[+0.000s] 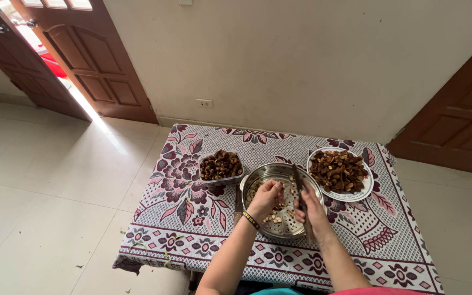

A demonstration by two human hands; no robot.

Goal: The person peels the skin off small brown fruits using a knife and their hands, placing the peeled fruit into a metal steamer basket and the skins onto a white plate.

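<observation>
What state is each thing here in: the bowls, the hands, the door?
Steel perforated pan: scattered pale pieces inside.
Plastic tub: full of brown pieces.
White plate: heaped with brown pieces.
Left hand: closed over a piece.
Right hand: gripping a knife.
Wooden door: open.

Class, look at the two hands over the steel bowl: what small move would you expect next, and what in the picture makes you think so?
Probably a short cut into the piece pinched in the left hand. The right hand holds a knife angled toward it, both over the perforated steel bowl where pale bits already lie.
</observation>
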